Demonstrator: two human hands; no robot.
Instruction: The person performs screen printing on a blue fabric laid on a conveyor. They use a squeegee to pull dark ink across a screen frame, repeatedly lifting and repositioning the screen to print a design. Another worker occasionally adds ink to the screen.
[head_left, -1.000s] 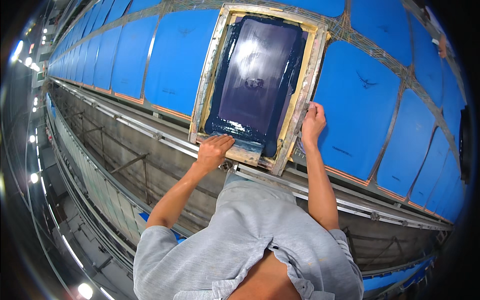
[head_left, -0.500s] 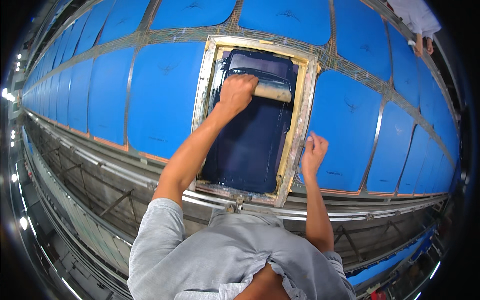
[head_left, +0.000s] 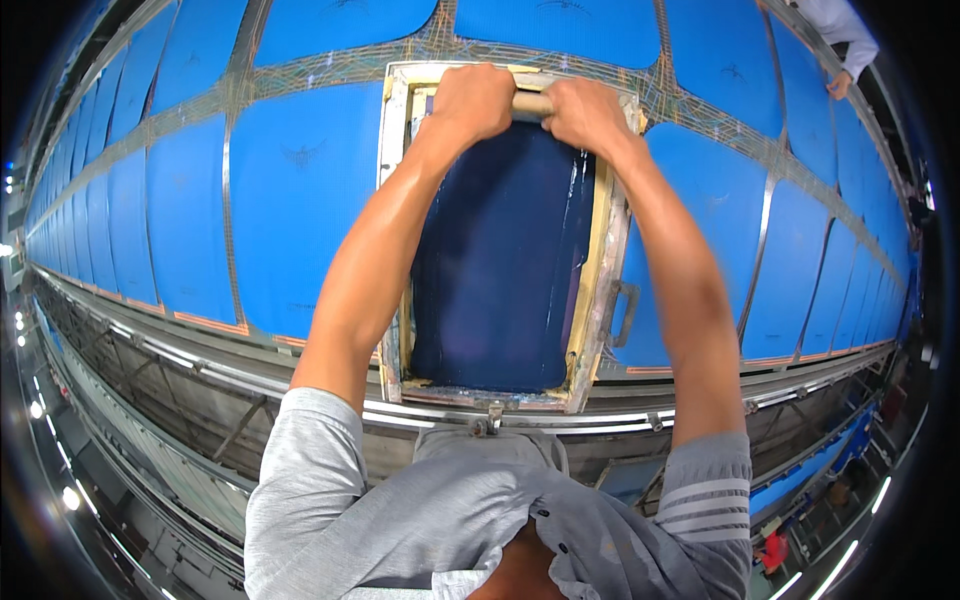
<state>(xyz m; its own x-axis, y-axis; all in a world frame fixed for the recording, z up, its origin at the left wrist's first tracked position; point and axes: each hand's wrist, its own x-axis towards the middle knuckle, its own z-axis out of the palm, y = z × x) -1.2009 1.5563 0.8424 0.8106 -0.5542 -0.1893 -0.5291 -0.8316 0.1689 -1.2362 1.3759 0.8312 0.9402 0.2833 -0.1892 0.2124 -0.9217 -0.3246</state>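
Observation:
Both my hands grip a squeegee (head_left: pixel 532 103) with a pale wooden bar, held crosswise at the far end of a printing screen. My left hand (head_left: pixel 475 100) is closed round its left part, and my right hand (head_left: pixel 588 113) round its right part. The squeegee's blade is mostly hidden behind my hands. Below it, dark navy ink (head_left: pixel 495 270) covers the mesh inside the screen frame (head_left: pixel 603 290), which has worn metal sides and yellowish inner edges. The screen lies over the long table, between blue panels.
Flat blue panels (head_left: pixel 305 200) lie in rows along the table, with multicoloured stained strips between them. A metal rail (head_left: pixel 640 420) runs along the near edge. A dark handle (head_left: pixel 626 315) sticks out from the frame's right side. Another person's hand (head_left: pixel 838 86) is at the far right.
My right hand has come up from beside the frame and taken hold of the squeegee. My left hand and the squeegee have moved to the far end, and the view has shifted slightly.

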